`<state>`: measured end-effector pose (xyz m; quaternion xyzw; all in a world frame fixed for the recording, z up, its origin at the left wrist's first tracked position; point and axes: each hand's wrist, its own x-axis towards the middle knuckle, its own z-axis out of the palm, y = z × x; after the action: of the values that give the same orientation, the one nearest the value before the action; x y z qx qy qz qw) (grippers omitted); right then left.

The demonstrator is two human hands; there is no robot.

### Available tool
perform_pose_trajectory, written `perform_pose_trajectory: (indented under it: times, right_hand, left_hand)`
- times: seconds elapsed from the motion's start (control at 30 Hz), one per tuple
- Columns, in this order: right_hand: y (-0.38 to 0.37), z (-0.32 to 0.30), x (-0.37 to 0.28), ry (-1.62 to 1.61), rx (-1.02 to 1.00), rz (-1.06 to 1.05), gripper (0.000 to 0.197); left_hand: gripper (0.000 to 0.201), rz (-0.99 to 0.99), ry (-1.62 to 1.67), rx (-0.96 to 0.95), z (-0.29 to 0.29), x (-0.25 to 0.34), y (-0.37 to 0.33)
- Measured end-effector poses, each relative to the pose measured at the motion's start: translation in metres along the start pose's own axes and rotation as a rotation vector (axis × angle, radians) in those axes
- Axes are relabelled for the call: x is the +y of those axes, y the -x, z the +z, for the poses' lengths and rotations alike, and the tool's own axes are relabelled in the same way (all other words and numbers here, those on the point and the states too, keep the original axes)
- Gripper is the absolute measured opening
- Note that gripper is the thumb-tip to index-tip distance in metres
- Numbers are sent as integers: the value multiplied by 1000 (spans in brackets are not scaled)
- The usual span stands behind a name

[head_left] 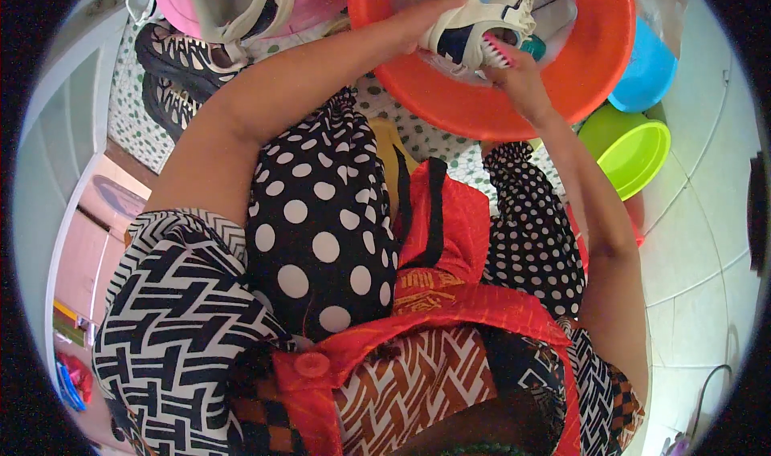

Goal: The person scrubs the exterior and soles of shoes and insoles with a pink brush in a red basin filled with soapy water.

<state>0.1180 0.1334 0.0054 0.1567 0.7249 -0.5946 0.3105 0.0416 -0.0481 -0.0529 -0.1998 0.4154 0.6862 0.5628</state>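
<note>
Over a large orange basin (450,119) of cloudy water, my left hand (438,24) grips a cream sneaker (486,10) with dark navy patches, its fingers partly hidden behind the shoe. Closed around a pink scrub brush (496,50) with white bristles is my right hand (520,85). The bristles are close against the shoe's side; whether they touch it I cannot tell. Behind the brush a green piece (533,48) shows in the basin, and a pale shoe-like shape (558,18) lies beside it, too covered to make out.
A pink basin (181,10) with another cream shoe (257,10) stands at the far left. Black patterned sneakers (181,67) lie nearer on the pebbled floor (132,123). On the right are a blue container (646,71), a lime-green bucket (642,155) and a tiled wall (691,255).
</note>
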Motion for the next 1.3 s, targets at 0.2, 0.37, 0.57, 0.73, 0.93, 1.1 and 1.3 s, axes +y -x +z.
perform_pose_trajectory:
  times: [0.2,0.37,0.57,0.73,0.93,1.1,1.3]
  right_hand:
    - [-5,-10,-13,1025,-238,-466,28]
    - [-17,6,-24,1186,-166,-484,21]
    - [-21,8,12,304,-16,114,14]
    - [-18,8,-2,-669,-51,521,8]
    - [-22,-26,1,-1632,-54,640,16]
    - [-39,-32,10,-1696,168,610,16]
    - [-44,2,-9,-89,299,8,19]
  left_hand:
    - [47,-14,-153,-4,4,-4,-8]
    - [46,30,256,-120,-32,-14,-43]
    - [66,-173,5,-109,-9,18,-15]
    - [68,6,-116,-1,-13,18,-12]
    - [50,187,-17,101,0,10,-10]
    - [47,120,-121,163,2,-1,-13]
    - [49,94,108,120,-6,0,-23]
